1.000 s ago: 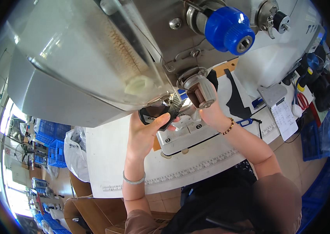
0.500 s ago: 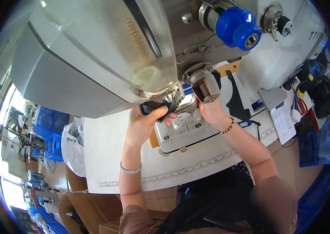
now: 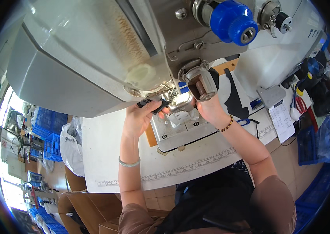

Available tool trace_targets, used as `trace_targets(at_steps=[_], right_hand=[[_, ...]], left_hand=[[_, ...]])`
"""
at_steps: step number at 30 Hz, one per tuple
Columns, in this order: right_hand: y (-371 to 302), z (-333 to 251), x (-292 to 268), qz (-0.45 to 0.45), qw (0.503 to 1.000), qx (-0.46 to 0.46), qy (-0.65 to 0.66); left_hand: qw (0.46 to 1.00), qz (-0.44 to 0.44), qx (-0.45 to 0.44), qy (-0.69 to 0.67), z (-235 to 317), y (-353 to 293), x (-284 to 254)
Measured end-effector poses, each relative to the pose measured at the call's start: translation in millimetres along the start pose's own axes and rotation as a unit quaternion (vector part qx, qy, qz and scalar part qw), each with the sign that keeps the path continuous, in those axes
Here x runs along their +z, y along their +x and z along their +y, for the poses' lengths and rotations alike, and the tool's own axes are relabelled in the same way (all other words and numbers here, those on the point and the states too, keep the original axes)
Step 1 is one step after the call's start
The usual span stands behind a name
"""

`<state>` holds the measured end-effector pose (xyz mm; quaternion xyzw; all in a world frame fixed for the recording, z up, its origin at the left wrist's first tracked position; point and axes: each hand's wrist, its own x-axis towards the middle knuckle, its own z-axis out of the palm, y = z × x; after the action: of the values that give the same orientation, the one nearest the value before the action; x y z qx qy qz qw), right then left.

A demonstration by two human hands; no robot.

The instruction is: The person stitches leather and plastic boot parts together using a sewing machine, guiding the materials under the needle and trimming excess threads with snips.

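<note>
My left hand (image 3: 137,117) is pinching a small black piece (image 3: 160,108) with pale markings on it. That piece is at the needle area of a large grey sewing machine (image 3: 79,66), just under its head. On the other side of the needle area, my right hand (image 3: 211,110) reaches in over the machine's metal bed (image 3: 174,130). Most of its fingers are hidden behind a clear-sided holder with a brown spool (image 3: 200,87), so I cannot tell whether they grip anything. A lamp lights the metal between the hands.
A printed ruler strip (image 3: 188,168) runs along the white table's front. To the right lie a black cut piece (image 3: 235,99), a grey clip with a written sheet (image 3: 282,119) and red-handled scissors (image 3: 300,104). A white bag (image 3: 72,146) and blue crates (image 3: 52,146) are on the left.
My left hand has moved slightly up and left, and the black piece has turned, showing less of its face. My right hand stays nearly in place. The whole view has shifted a little.
</note>
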<state>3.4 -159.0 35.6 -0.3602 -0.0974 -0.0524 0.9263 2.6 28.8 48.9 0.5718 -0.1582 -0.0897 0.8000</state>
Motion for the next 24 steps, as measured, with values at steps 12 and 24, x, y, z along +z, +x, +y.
trace_targets(at_steps=[12, 24], right_hand=[[5, -15, -23, -0.018, 0.969, 0.059, -0.241], [-119, -38, -151, -0.153, 0.522, -0.152, -0.825]], left_hand=[[0.999, -0.025, 0.029, -0.003, -12, 1, -13], [0.936, -0.026, -0.177, -0.302, -25, 22, -58]])
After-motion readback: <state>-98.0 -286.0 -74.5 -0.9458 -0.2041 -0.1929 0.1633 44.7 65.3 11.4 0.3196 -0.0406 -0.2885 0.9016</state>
